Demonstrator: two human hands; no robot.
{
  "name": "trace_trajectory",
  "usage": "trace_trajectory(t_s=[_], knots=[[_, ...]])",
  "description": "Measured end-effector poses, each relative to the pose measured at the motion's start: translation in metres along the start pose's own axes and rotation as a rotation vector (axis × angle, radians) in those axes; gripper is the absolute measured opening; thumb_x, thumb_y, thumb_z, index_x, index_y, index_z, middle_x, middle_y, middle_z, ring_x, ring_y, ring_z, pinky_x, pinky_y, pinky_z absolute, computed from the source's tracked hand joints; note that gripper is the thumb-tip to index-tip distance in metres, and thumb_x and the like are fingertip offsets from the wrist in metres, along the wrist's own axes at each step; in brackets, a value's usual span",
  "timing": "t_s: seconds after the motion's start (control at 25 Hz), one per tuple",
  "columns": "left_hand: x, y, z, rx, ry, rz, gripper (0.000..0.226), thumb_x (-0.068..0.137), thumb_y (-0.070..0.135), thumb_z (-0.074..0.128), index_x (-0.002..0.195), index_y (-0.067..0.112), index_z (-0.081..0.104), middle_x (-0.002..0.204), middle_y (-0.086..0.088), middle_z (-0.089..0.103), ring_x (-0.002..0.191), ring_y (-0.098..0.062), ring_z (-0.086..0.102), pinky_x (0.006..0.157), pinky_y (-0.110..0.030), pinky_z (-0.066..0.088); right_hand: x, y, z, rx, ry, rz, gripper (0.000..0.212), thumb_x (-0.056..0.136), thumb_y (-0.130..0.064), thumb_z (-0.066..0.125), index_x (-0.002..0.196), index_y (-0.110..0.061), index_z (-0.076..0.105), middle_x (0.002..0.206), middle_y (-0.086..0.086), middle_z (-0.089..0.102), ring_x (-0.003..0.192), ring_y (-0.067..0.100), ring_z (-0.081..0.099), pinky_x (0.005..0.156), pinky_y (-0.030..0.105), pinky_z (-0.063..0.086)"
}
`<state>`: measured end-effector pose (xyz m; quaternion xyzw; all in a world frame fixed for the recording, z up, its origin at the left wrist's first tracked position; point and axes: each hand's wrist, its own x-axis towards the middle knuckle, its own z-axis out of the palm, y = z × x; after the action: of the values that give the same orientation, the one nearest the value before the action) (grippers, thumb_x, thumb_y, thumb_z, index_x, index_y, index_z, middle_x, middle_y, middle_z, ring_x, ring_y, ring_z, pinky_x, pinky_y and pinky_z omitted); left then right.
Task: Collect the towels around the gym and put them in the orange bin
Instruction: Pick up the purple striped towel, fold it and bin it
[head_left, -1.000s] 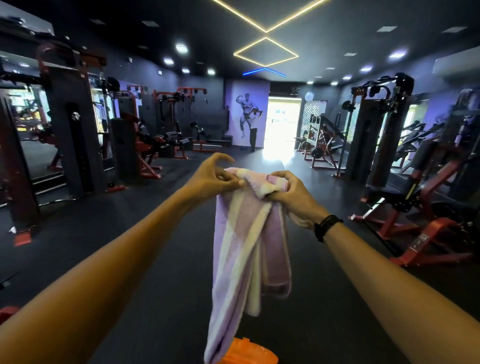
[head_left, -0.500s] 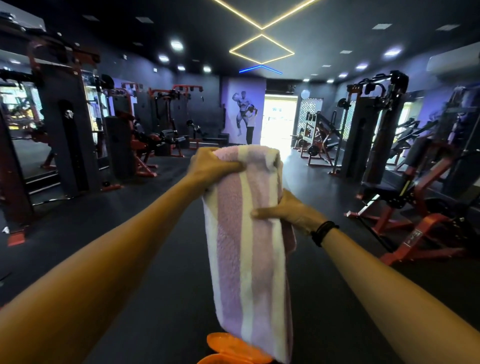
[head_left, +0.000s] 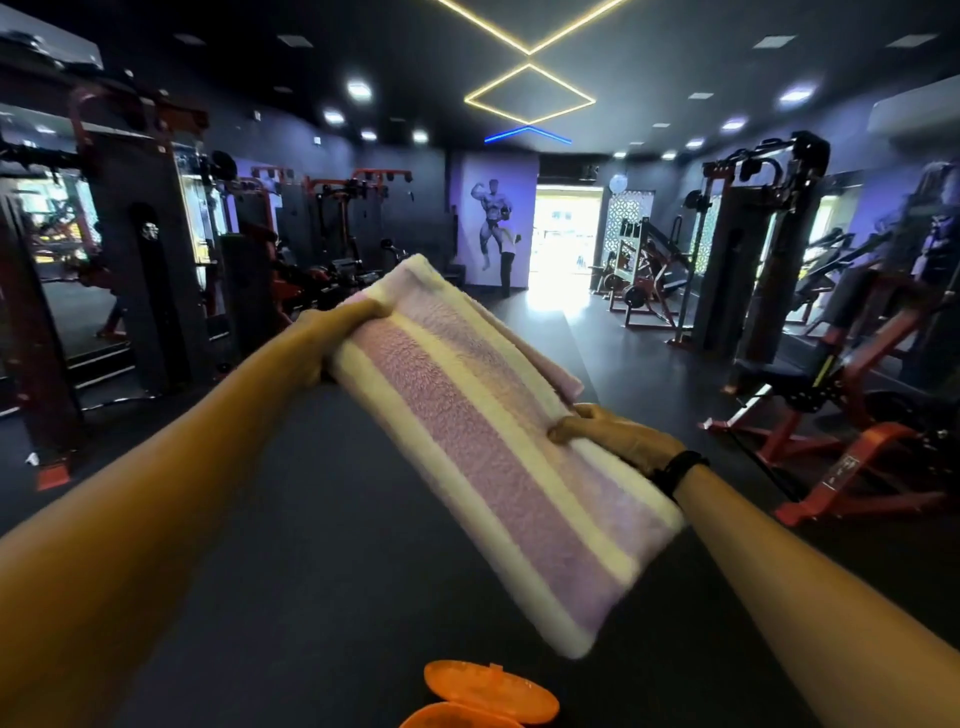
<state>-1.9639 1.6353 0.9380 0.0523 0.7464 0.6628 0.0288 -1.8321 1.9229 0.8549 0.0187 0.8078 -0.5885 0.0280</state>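
Observation:
A folded towel (head_left: 483, 436) with purple and cream stripes is held out in front of me, slanting from upper left down to lower right. My left hand (head_left: 332, 338) grips its upper left edge. My right hand (head_left: 618, 439) grips its right edge, thumb on top; a black band sits on that wrist. The orange bin (head_left: 488, 696) shows only as an orange lid and rim at the bottom edge, below the towel's lower end.
Dark rubber floor (head_left: 311, 545) stretches ahead to a bright doorway (head_left: 566, 239). Red and black weight machines line the left side (head_left: 130, 270) and the right side (head_left: 810, 332). A person (head_left: 506, 260) stands far off by a wall mural.
The towel went from hanging upright to a flatter slanted fold. My right hand slid lower and rightward along it, my left hand dropped left. The orange bin lid shows more.

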Motion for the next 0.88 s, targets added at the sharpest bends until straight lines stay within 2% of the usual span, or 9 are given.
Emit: trace_trajectory(t_s=[0.08,0.12,0.24,0.36,0.48,0.56,0.64,0.76,0.88], knots=[[0.005,-0.012,-0.015,0.121,-0.068,-0.046,0.062,0.079,0.047,0.07,0.126,0.012,0.049,0.095,-0.005,0.058,0.076,-0.019,0.057,0.053,-0.032,0.045,0.006,0.001,-0.006,-0.048,0.029,0.076,0.048,0.075,-0.036,0.074,0.117,-0.022,0.056,0.119,0.01,0.064,0.106,0.029,0.063,0.097,0.046,0.05],[0.01,-0.021,-0.022,0.186,-0.097,-0.058,0.059,0.08,0.049,0.069,0.122,0.012,0.051,0.095,-0.007,0.059,0.077,-0.02,0.058,0.053,-0.031,0.046,0.009,0.001,-0.007,-0.075,0.041,0.083,0.044,0.078,-0.037,0.072,0.117,-0.022,0.056,0.12,0.01,0.063,0.106,0.029,0.064,0.096,0.045,0.05],[0.029,-0.057,-0.039,0.361,-0.161,-0.039,0.057,0.08,0.051,0.069,0.115,0.007,0.061,0.111,-0.018,0.063,0.087,-0.024,0.061,0.068,-0.035,0.053,0.019,-0.003,-0.007,-0.252,0.043,0.068,0.034,0.084,-0.036,0.068,0.114,-0.021,0.061,0.115,0.008,0.067,0.1,0.026,0.066,0.092,0.041,0.053],[0.043,-0.089,-0.053,0.487,-0.202,0.003,0.043,0.086,0.046,0.063,0.112,0.012,0.064,0.112,-0.01,0.066,0.091,-0.022,0.061,0.069,-0.031,0.047,0.03,0.002,-0.003,-0.527,0.044,0.092,0.036,0.082,-0.045,0.067,0.109,-0.02,0.066,0.107,0.005,0.07,0.097,0.024,0.067,0.091,0.041,0.053],[0.052,-0.125,-0.066,0.616,-0.331,-0.041,0.025,0.089,0.043,0.061,0.102,0.022,0.063,0.109,-0.004,0.067,0.093,-0.019,0.065,0.078,-0.035,0.051,0.04,0.04,0.006,-0.7,0.026,0.216,0.032,0.08,-0.046,0.069,0.094,-0.017,0.069,0.095,0.004,0.072,0.091,0.024,0.068,0.081,0.036,0.052],[0.057,-0.151,-0.075,0.696,-0.433,-0.096,0.024,0.091,0.04,0.06,0.105,0.021,0.062,0.108,-0.003,0.067,0.096,-0.019,0.065,0.086,-0.041,0.051,0.039,0.071,0.01,-0.761,0.012,0.335,0.024,0.081,-0.043,0.069,0.086,-0.019,0.067,0.09,0.002,0.07,0.084,0.021,0.066,0.073,0.03,0.049],[0.059,-0.176,-0.082,0.72,-0.489,-0.143,0.029,0.091,0.038,0.059,0.111,0.016,0.062,0.108,-0.005,0.067,0.1,-0.023,0.065,0.089,-0.043,0.051,0.034,0.101,0.014,-0.813,0.024,0.456,0.029,0.081,-0.042,0.07,0.094,-0.017,0.067,0.096,0.005,0.069,0.087,0.022,0.065,0.075,0.03,0.047],[0.063,-0.215,-0.083,0.727,-0.519,-0.169,0.035,0.092,0.036,0.059,0.118,0.012,0.06,0.112,-0.008,0.066,0.104,-0.026,0.063,0.09,-0.043,0.05,0.025,0.152,0.022,-0.814,0.067,0.659,0.048,0.081,-0.038,0.071,0.116,-0.007,0.061,0.112,0.012,0.065,0.099,0.027,0.061,0.082,0.033,0.047],[0.065,-0.273,-0.073,0.76,-0.497,-0.143,0.046,0.087,0.038,0.064,0.125,0.013,0.056,0.121,-0.01,0.061,0.108,-0.025,0.059,0.094,-0.04,0.048,0.016,0.21,0.037,-0.814,0.116,0.809,0.055,0.081,-0.036,0.072,0.124,-0.005,0.055,0.114,0.013,0.061,0.093,0.026,0.056,0.076,0.031,0.043]])
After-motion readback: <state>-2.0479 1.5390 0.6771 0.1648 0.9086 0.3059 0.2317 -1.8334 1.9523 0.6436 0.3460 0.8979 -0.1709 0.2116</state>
